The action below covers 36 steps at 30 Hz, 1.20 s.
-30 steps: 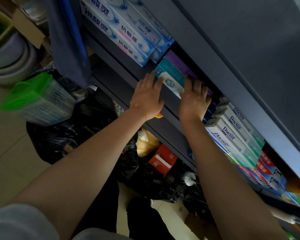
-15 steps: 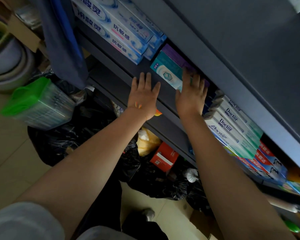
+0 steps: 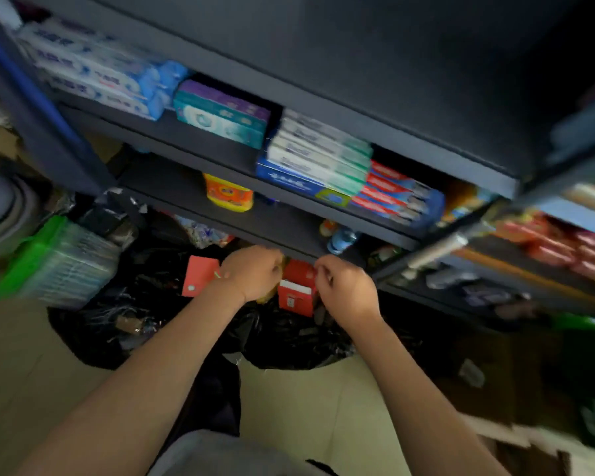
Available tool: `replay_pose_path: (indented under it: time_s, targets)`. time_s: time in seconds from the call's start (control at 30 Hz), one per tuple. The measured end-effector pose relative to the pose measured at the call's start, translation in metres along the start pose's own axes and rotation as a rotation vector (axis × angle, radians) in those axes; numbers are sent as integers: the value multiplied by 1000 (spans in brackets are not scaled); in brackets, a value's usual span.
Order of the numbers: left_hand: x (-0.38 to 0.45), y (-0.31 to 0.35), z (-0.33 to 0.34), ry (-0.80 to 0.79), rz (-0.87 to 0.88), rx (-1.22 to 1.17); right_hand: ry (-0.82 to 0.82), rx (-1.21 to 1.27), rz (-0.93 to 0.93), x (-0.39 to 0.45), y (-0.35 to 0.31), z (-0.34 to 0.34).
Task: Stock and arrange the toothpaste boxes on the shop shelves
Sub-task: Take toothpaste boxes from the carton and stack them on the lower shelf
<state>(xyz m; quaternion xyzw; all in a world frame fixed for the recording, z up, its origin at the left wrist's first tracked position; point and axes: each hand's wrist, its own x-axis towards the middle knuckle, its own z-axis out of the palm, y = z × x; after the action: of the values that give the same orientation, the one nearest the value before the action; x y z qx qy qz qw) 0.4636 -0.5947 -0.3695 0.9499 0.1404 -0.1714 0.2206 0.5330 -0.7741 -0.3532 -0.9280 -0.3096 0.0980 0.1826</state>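
Observation:
Toothpaste boxes lie in a row on the dark shelf [image 3: 207,146]: blue-and-white boxes [image 3: 110,80] at the left, a teal and purple box [image 3: 220,115], white-green boxes [image 3: 318,149] and red boxes [image 3: 397,195] to the right. Both hands hang below the lower shelf edge, clear of the toothpaste. My left hand [image 3: 251,274] hovers over a yellow bag, its fingers curled away out of sight. My right hand [image 3: 344,286] has curled fingers with nothing seen in them. A red carton [image 3: 296,293] stands between the two hands. The frame is blurred.
Black plastic bags [image 3: 289,338] of goods lie on the floor under the shelves, with a red packet [image 3: 200,280]. A green-lidded clear container [image 3: 59,262] sits at the left. An orange packet [image 3: 229,194] rests on the lower shelf. More shelves with red packs run right.
Both hands have left the teal and purple box and dropped below the shelves to the bags. Their fingers went from straight to curled. The view has swung down and right.

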Motion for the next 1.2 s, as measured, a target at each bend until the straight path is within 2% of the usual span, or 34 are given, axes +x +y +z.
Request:
replay_pose_path:
  time_s: [0.13,0.27,0.43,0.6,0.77,0.93,1.03,1.2]
  targets:
    - [-57,128,26,113,118,-44,128,101,26,-105,69,-70]
    - [-94,258,50,138,263,-87,296,163,103,-200,152,-128]
    - [-99,378,72,67,414,-103,446,183,284,-265,237,-184]
    - [-57,457,91,45,479,-63,468,213,346,-271,310,-212]
    - [11,534,125,58,495,-163,513,204,400,-262,391,-241]
    - [61,628,151,-25,583,-226,519,186,506,-261,470,-296]
    - [80,682,156,39,691,-194,551,197,571,-265,518,-324]
    - [88,751,176,138,757,-107,514,254,626,-280,583,-335]
